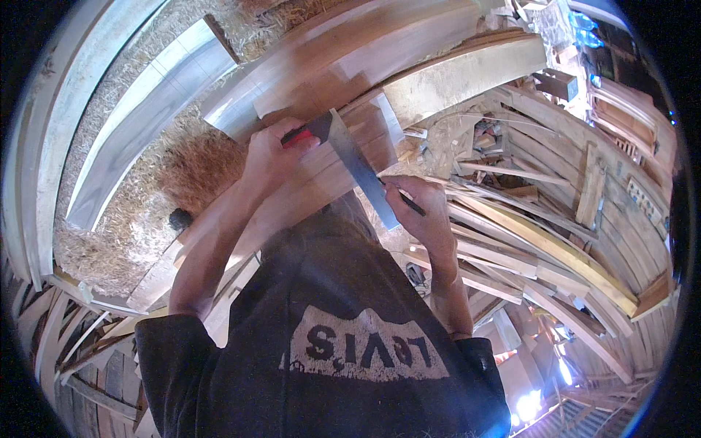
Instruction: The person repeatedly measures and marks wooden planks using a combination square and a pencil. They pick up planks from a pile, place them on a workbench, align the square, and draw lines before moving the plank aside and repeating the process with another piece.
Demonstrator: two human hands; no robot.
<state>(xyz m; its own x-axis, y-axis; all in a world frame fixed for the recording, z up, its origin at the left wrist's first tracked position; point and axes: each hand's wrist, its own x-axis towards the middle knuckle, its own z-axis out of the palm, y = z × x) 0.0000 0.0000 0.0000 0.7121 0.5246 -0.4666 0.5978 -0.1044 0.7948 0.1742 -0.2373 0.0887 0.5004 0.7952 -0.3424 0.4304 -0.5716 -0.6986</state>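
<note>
The fingers of the left hand (pixel 269 155) are curled tightly around the red and black stock of a try square (pixel 349 159), whose grey metal blade runs diagonally down and to the right across the wood. The stock is pressed against the far part of a reddish-brown plank (pixel 321 175), and the blade is laid flat over its surface. The fingers of the right hand (pixel 423 206) are pinched around a dark pencil (pixel 406 198), which is held just beside the lower end of the blade, with its tip close to the blade's edge; whether the tip touches the wood cannot be told. Both forearms are seen rising from the lower edge, above a dark printed shirt (pixel 328 328) that fills the bottom of the view. The plank is seen lying between the two hands, on top of other boards. Beyond it, a pale, broad board (pixel 460 73) is laid at an angle. To the right, a loose heap of wooden slats (pixel 526 241) and offcuts is piled, with more timber stacked further back. To the left, the ground is covered in straw and sawdust (pixel 146 182), and long grey planks (pixel 139 124) are laid across it. A small dark object is seen on the straw near the left elbow, too small to identify.
</note>
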